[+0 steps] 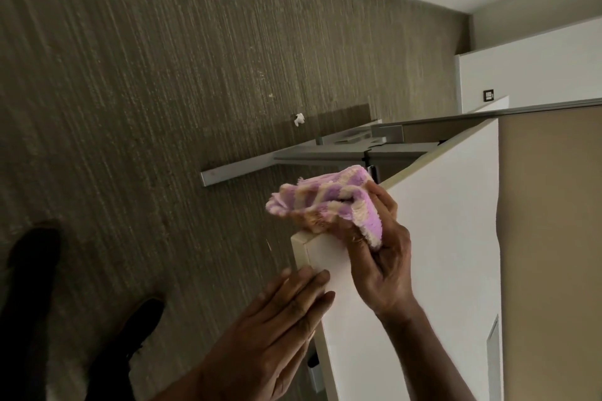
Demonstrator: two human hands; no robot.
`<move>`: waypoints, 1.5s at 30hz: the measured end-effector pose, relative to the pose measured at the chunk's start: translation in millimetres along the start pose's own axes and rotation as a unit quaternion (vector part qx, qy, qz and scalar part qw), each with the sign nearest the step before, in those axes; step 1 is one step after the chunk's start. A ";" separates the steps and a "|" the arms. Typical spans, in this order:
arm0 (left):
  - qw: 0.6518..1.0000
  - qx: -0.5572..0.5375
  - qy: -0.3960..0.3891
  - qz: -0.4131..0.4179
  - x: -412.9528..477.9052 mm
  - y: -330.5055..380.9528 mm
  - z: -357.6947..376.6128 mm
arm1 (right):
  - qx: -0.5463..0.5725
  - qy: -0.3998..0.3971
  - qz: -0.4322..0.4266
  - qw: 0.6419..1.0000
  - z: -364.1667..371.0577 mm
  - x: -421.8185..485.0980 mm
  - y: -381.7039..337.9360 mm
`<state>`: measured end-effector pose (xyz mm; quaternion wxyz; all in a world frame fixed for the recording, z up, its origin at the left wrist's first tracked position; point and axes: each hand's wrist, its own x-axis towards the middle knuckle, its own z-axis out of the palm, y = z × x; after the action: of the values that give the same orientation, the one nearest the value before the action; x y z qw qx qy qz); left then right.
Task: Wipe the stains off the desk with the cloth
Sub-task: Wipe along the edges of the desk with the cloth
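Right hand [381, 257]: gripping bunched pink cloth [329, 205] at the white surface [449, 238] corner, twelve o'clock of left hand [277, 329], open, flat on the edge. Step: wiping. Next, likely: press cloth flat, sweep inward.

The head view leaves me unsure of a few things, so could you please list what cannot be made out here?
- Stains: none can be made out on the desk; the cloth and right hand cover the corner.
- Left hand: its palm side is hidden.
- White scrap on the carpet: too small to identify.
- Wall plate: too small to read.
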<state>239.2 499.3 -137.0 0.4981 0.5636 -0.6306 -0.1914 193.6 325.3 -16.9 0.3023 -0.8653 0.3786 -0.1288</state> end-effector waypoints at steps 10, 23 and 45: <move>0.999 -0.031 0.010 -0.013 4.9 4.9 -5.0 | -0.067 0.077 0.086 0.991 -3.6 2.9 13.6; 0.998 0.034 0.053 -0.002 11.7 2.8 0.0 | -0.093 -0.008 -0.029 0.995 11.1 -5.7 -1.9; 0.998 0.023 0.047 -0.045 21.2 25.6 -29.1 | -0.133 0.161 0.211 0.955 -28.1 39.8 37.2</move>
<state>253.3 496.9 -95.2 0.5050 0.6111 -0.5846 -0.1726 186.5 264.4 -18.2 0.1402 -0.7659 0.6098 -0.1479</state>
